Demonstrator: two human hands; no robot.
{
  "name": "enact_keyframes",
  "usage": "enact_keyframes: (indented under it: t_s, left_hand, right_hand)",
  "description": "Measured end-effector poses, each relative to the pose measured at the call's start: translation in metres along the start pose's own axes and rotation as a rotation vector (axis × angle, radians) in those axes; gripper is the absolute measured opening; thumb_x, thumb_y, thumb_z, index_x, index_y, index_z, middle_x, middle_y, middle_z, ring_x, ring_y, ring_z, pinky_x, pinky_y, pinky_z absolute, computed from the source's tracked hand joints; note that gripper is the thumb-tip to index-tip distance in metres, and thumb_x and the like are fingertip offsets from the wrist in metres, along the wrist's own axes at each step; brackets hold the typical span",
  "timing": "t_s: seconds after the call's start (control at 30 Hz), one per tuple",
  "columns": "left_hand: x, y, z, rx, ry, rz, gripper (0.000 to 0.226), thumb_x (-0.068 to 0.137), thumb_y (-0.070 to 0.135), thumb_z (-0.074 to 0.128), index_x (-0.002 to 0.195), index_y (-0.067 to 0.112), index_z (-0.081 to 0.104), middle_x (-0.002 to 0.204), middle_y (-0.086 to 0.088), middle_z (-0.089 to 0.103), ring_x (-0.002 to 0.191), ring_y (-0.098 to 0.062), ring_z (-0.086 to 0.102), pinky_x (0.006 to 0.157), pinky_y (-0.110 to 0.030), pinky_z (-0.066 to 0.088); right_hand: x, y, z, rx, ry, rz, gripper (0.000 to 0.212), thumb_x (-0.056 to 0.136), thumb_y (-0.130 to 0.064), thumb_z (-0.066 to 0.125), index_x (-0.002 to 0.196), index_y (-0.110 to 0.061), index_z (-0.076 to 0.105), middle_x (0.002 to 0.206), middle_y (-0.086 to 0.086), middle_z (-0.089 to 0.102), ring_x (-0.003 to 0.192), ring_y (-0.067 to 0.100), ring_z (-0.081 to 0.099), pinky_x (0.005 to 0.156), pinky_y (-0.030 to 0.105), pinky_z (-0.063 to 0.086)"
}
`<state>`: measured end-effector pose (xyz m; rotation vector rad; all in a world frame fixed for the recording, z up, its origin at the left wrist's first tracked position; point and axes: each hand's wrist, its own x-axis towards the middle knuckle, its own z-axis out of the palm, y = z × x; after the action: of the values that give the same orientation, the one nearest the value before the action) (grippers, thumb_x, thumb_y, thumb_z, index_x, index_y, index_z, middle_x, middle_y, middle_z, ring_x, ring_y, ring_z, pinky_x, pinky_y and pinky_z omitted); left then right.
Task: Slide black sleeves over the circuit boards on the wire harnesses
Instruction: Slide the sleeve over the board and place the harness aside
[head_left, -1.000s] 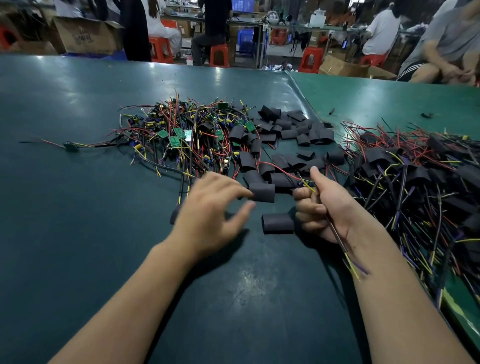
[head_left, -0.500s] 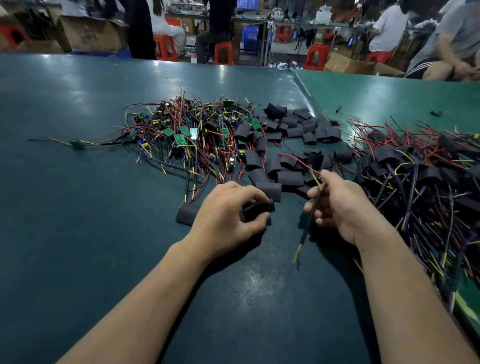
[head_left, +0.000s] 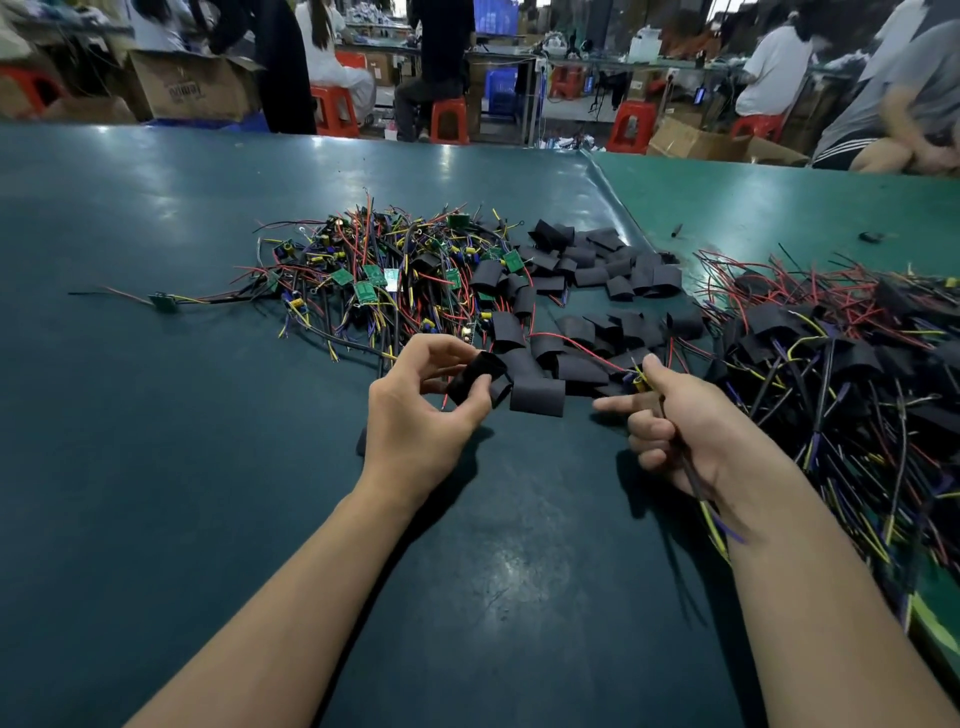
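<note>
Lifted off the green table (head_left: 156, 467) since half a second ago, the left hand (head_left: 415, 410) now pinches a soft, flattened black sleeve (head_left: 475, 376) between thumb and fingertips at frame centre. Just right of it, the right hand (head_left: 691, 431) curls around a thin wire harness (head_left: 675, 447), index finger extended, its yellow and purple strands trailing past the wrist. Loose matte sleeves (head_left: 597, 270) and tangled bare harnesses (head_left: 374, 275) with small green boards lie heaped beyond; sleeved harnesses (head_left: 841, 364) pile at right.

A factory assembly floor: long green worktables (head_left: 208, 218), red stools (head_left: 449, 119), cardboard boxes (head_left: 192, 88), seated workers (head_left: 769, 67).
</note>
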<state>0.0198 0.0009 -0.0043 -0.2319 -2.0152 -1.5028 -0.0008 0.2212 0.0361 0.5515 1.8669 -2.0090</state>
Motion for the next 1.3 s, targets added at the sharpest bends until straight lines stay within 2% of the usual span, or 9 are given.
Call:
enact_keyframes:
  t_s: [0.1, 0.2, 0.27, 0.37, 0.57, 0.77, 0.93, 1.03, 1.3]
  left_hand:
    - [0.000, 0.002, 0.001, -0.024, -0.029, -0.004, 0.031, 0.077, 0.008, 0.077, 0.097, 0.026, 0.061, 0.094, 0.010, 0.071, 0.092, -0.010, 0.070, 0.086, -0.032, 0.057]
    - [0.000, 0.002, 0.001, -0.058, -0.035, -0.038, 0.030, 0.076, 0.012, 0.075, 0.100, 0.022, 0.061, 0.096, 0.009, 0.071, 0.093, -0.010, 0.070, 0.082, -0.033, 0.058]
    - [0.000, 0.002, 0.000, -0.053, -0.030, -0.050, 0.030, 0.076, 0.013, 0.074, 0.101, 0.020, 0.061, 0.098, 0.009, 0.070, 0.096, -0.009, 0.069, 0.079, -0.033, 0.059]
    - [0.000, 0.000, 0.001, -0.038, -0.022, -0.056, 0.031, 0.078, 0.008, 0.076, 0.102, 0.020, 0.061, 0.099, 0.008, 0.070, 0.098, -0.010, 0.068, 0.078, -0.036, 0.060]
    - [0.004, -0.006, 0.001, -0.003, 0.020, -0.075, 0.037, 0.076, 0.005, 0.076, 0.105, 0.021, 0.058, 0.101, 0.007, 0.069, 0.098, -0.007, 0.067, 0.073, -0.029, 0.060]
    - [0.005, -0.006, -0.002, -0.024, 0.154, -0.071, 0.039, 0.077, 0.006, 0.074, 0.108, 0.021, 0.057, 0.102, 0.009, 0.069, 0.099, -0.007, 0.067, 0.075, -0.031, 0.059]
    - [0.007, -0.002, -0.004, -0.027, 0.229, -0.078, 0.042, 0.076, 0.012, 0.075, 0.107, 0.032, 0.053, 0.102, 0.010, 0.069, 0.098, -0.004, 0.067, 0.077, -0.036, 0.060]
    - [0.007, 0.000, -0.004, -0.027, 0.236, -0.071, 0.042, 0.075, 0.015, 0.073, 0.104, 0.038, 0.052, 0.103, 0.011, 0.070, 0.099, -0.006, 0.067, 0.081, -0.044, 0.058]
    - [0.006, -0.001, -0.003, -0.045, 0.191, -0.040, 0.041, 0.077, 0.012, 0.072, 0.108, 0.029, 0.053, 0.105, 0.009, 0.070, 0.100, -0.009, 0.067, 0.086, -0.042, 0.056]
  right_hand:
    - [0.003, 0.003, 0.002, 0.032, 0.086, -0.022, 0.048, 0.104, -0.048, 0.034, 0.092, -0.005, 0.051, 0.035, -0.004, 0.032, 0.026, 0.005, 0.023, 0.028, 0.012, 0.020]
    - [0.006, 0.007, 0.004, -0.035, 0.156, -0.084, 0.040, 0.104, -0.046, 0.037, 0.089, -0.010, 0.047, 0.035, -0.001, 0.041, 0.026, 0.007, 0.024, 0.030, 0.012, 0.020]
    - [0.009, 0.009, 0.005, -0.107, 0.210, -0.196, 0.036, 0.105, -0.042, 0.037, 0.091, -0.011, 0.049, 0.039, 0.003, 0.052, 0.027, 0.009, 0.027, 0.031, 0.015, 0.023]
    - [0.008, 0.006, 0.006, -0.081, 0.214, -0.358, 0.029, 0.103, -0.035, 0.043, 0.091, -0.011, 0.055, 0.051, 0.008, 0.065, 0.028, 0.012, 0.028, 0.033, 0.017, 0.026]
    - [-0.003, -0.001, 0.002, 0.044, 0.127, -0.613, 0.020, 0.086, -0.023, 0.056, 0.080, -0.008, 0.068, 0.055, 0.009, 0.063, 0.031, 0.013, 0.031, 0.035, 0.016, 0.025]
    - [-0.005, 0.000, 0.005, 0.035, 0.006, -0.656, 0.023, 0.093, -0.010, 0.054, 0.078, -0.009, 0.071, 0.053, 0.012, 0.058, 0.028, 0.013, 0.029, 0.034, 0.014, 0.025]
    - [-0.007, 0.000, 0.007, 0.013, -0.052, -0.655, 0.028, 0.095, -0.007, 0.052, 0.075, -0.013, 0.070, 0.051, 0.010, 0.055, 0.027, 0.012, 0.028, 0.034, 0.012, 0.024]
    - [-0.008, 0.000, 0.009, -0.009, -0.051, -0.630, 0.025, 0.093, -0.006, 0.053, 0.076, -0.015, 0.069, 0.050, 0.009, 0.055, 0.027, 0.012, 0.028, 0.034, 0.013, 0.024]
    - [-0.007, -0.001, 0.007, 0.049, 0.002, -0.692, 0.026, 0.093, -0.006, 0.054, 0.078, -0.020, 0.070, 0.050, 0.008, 0.054, 0.027, 0.014, 0.028, 0.034, 0.014, 0.026]
